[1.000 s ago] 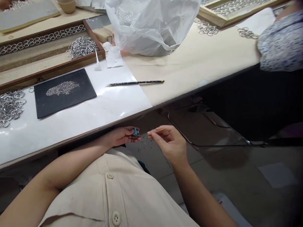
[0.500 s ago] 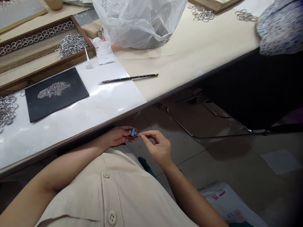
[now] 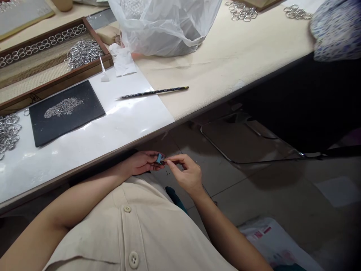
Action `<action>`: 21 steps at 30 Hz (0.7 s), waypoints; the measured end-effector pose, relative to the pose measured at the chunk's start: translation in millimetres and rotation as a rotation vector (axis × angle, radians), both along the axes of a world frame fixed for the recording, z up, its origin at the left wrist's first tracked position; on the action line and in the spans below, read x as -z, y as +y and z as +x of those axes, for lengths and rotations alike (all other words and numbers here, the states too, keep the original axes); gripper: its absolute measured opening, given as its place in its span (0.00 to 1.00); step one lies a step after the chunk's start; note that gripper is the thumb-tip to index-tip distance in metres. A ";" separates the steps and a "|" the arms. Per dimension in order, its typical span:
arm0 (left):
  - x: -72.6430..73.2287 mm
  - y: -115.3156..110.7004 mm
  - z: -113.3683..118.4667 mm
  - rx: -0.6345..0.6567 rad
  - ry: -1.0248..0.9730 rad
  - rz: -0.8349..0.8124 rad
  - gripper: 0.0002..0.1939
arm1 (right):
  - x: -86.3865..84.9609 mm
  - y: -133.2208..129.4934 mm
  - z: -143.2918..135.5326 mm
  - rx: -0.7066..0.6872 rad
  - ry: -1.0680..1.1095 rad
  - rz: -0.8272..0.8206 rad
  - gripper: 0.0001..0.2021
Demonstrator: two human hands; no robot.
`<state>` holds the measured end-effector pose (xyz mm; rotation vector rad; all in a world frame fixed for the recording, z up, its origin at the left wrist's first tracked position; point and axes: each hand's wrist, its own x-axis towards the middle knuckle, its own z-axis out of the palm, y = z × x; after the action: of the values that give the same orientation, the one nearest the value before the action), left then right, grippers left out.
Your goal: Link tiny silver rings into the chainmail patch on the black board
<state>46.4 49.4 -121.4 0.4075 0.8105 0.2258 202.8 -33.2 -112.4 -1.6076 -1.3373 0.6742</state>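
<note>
Below the table edge, over my lap, my left hand point(image 3: 143, 162) is closed around a small blue block that looks like a pencil sharpener point(image 3: 160, 158). My right hand point(image 3: 187, 174) pinches a thin orange stick, seemingly a slim pencil point(image 3: 172, 159), between thumb and fingers. Its tip meets the right side of the blue block; how deep it goes in is too small to see. Dark specks lie on the floor below the two hands. Up on the table lies a dark patterned pencil point(image 3: 153, 92) with a pale tip.
A black pad point(image 3: 91, 109) bears tiny sparkling stones. Behind it stands a wooden tray point(image 3: 97, 41) with rows and a heap of metal rings. A white plastic bag point(image 3: 169, 34) stands mid-table. More rings lie at left and far right. A person's patterned sleeve point(image 3: 337, 32) shows at right.
The right hand has shifted slightly left and turned a little, its stick staying at the blue sharpener. The sharpener is tilted slightly differently. The view has shifted slightly.
</note>
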 end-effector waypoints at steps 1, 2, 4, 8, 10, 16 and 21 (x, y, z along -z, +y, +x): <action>0.2 -0.2 0.2 0.000 0.001 -0.002 0.06 | 0.2 0.2 0.0 0.002 0.000 0.001 0.01; 0.4 -0.3 0.4 -0.001 0.001 -0.003 0.05 | 0.4 0.4 -0.1 0.004 0.001 0.002 0.01; 0.6 -0.5 0.6 -0.002 0.002 -0.007 0.05 | 1.4 0.6 -0.3 0.008 0.005 0.004 0.01; 0.8 -0.5 0.6 -0.006 0.006 -0.013 0.06 | 4.2 -0.7 -1.5 0.024 0.021 0.017 0.01; 0.7 -0.5 0.8 -0.009 0.010 -0.016 0.06 | 5.5 -1.8 -2.3 0.034 0.036 0.024 0.01; -1.0 0.2 3.1 -0.021 0.028 -0.014 0.03 | 9.6 -1.1 -2.2 0.094 0.143 -0.020 0.01; -3.7 0.4 4.2 0.005 0.039 -0.001 0.04 | 14.7 5.5 -1.6 0.166 0.286 -0.107 0.05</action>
<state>50.6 49.8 -117.6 0.4142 0.8481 0.2133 201.2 -27.7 -127.1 -1.6157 -0.9633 0.8495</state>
